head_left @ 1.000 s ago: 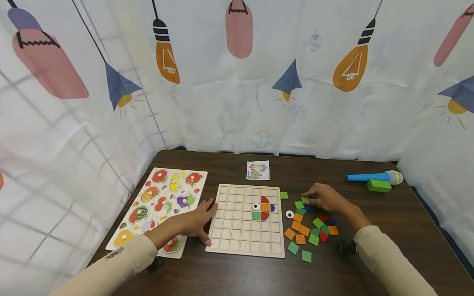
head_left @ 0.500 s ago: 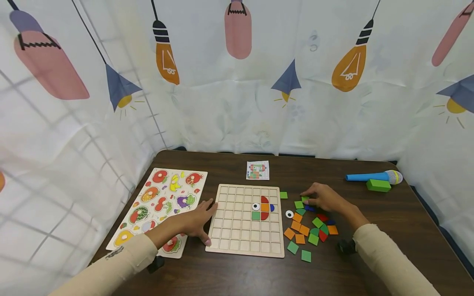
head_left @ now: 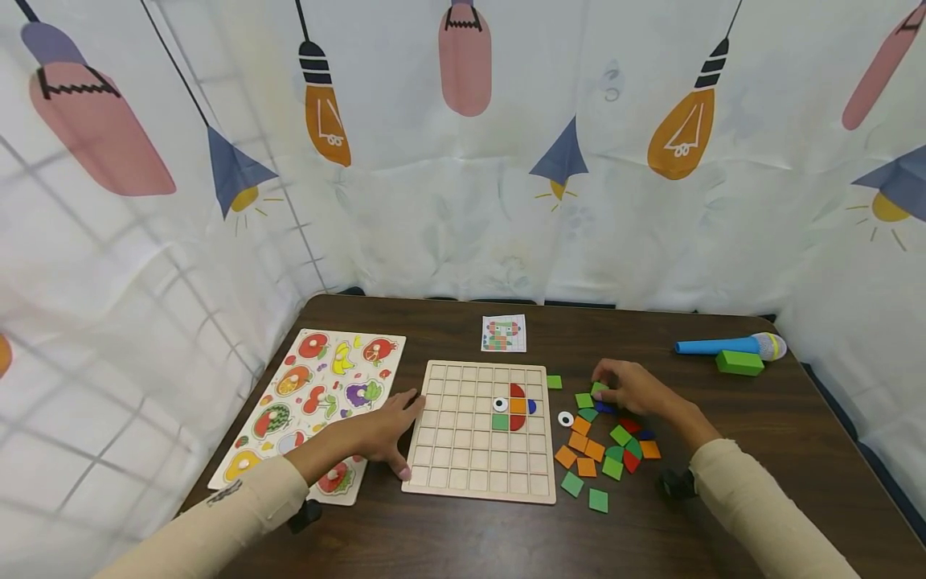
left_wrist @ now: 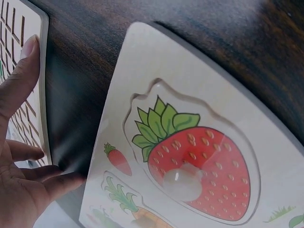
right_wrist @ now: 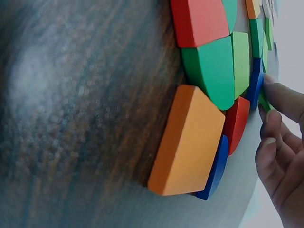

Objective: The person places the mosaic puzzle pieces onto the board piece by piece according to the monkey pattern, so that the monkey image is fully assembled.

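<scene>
My left hand [head_left: 391, 430] rests at the left edge of a wooden grid board [head_left: 463, 450], thumb on its near corner and fingers along the side. The left wrist view shows the thumb [left_wrist: 26, 66] lying on the board's rim [left_wrist: 40, 28]. On the grid sit an eye tile [head_left: 500, 404], an orange square [head_left: 518, 406], red half-rounds, a green square [head_left: 500, 421] and a blue piece [head_left: 532, 407]. My right hand [head_left: 631, 388] pinches a light green square tile [head_left: 598, 388] at the pile's far side; the right wrist view shows that tile [right_wrist: 264, 101] mostly hidden behind fingers.
Loose orange [head_left: 566, 457], green, red and blue tiles lie right of the board, with another eye tile [head_left: 565, 418]. A pattern card [head_left: 504, 333] lies behind. A fruit puzzle [head_left: 289, 410] is left; a toy microphone [head_left: 731, 346] and green block [head_left: 739, 363] are far right.
My right hand has shifted slightly to the right, and the light green tile at its fingertips has tilted and moved a little. The left hand stays at the board.
</scene>
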`<state>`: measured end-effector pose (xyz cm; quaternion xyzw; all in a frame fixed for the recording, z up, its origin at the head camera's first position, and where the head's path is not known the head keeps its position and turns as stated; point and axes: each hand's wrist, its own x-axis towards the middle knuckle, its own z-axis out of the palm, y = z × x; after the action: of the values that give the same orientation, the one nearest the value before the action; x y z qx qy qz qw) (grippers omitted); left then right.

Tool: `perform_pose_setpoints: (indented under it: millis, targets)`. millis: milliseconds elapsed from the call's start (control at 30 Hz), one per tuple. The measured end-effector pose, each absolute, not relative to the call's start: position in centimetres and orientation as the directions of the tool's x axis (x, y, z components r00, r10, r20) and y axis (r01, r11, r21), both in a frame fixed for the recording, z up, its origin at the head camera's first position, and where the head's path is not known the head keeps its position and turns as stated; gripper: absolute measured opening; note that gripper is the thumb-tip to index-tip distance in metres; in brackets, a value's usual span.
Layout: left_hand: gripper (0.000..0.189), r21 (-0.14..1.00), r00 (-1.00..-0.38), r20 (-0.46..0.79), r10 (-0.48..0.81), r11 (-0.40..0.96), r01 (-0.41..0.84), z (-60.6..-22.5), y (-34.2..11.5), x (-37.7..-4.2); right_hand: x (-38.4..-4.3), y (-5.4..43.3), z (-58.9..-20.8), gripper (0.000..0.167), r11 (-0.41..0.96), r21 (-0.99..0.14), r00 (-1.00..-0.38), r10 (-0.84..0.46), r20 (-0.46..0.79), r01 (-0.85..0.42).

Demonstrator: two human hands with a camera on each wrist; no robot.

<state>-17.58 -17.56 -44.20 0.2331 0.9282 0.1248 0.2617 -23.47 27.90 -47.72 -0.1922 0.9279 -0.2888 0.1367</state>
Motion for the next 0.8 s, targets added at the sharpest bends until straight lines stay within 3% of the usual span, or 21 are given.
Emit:
perform_pose_setpoints:
  millis: [433,800]
  targets:
    - [0.122,0.352,-0.760,-0.433,0.485,0.867,0.353,-44.5,-17.7,-17.8,-23.1,27.2,-47.3,0.022,0.747,-0.590,-0.894,-0.440,-0.090,-0.308]
    - [0.121,0.349,-0.759,-0.439,0.481,0.870,0.349,-44.4,-17.6,-17.6,-22.6,23.5,-46.2,0.030,0.664,-0.688,-0.890,-0.453,-0.059,-0.293]
